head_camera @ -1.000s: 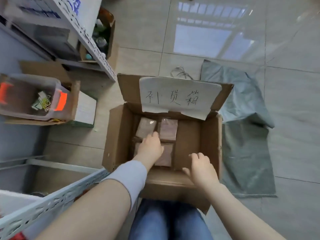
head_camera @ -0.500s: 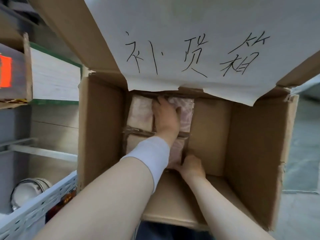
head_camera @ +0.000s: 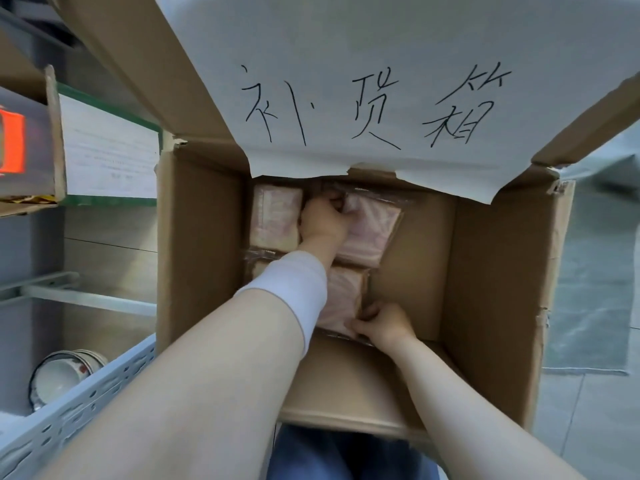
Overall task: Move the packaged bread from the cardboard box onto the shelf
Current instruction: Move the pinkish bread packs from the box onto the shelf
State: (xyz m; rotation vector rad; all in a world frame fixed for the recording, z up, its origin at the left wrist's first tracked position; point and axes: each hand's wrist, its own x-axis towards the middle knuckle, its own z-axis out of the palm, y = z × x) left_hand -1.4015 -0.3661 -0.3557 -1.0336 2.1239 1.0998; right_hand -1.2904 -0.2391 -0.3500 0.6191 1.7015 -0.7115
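Head view showed the left hand (head_camera: 323, 220) curled around a tilted bread pack (head_camera: 372, 233) deep in the cardboard box (head_camera: 495, 289), while the right hand (head_camera: 386, 323) pinched the corner of a nearer pack (head_camera: 343, 299).

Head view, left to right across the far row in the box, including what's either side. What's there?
White-and-green carton → box's left wall → flat bread pack → left hand → tilted bread pack it grips → box's right wall → grey sack on the floor.
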